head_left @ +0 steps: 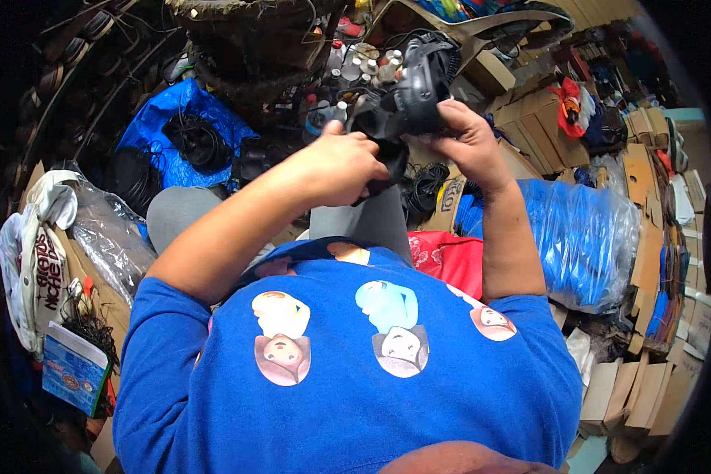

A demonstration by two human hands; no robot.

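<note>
In front of me, over my lap, is a bulky black item [419, 95] with a rounded shiny part, strap-like pieces and a ridged far end. Its kind is hard to make out. My right hand [470, 142] is closed on its right side, with the thumb below and the fingers above. At the item's near left end, my left hand [344, 164] has its fingers curled against dark, soft-looking material [387, 162]. Whether a small tool sits in the left fingers is hidden.
Beyond the item stand several bottles [359, 67]. A blue plastic sheet [162, 118] with coiled black cord lies at left. Plastic-wrapped blue material [581, 237] and cardboard boxes [533, 126] crowd the right. A red cloth [450, 257] lies beside my lap.
</note>
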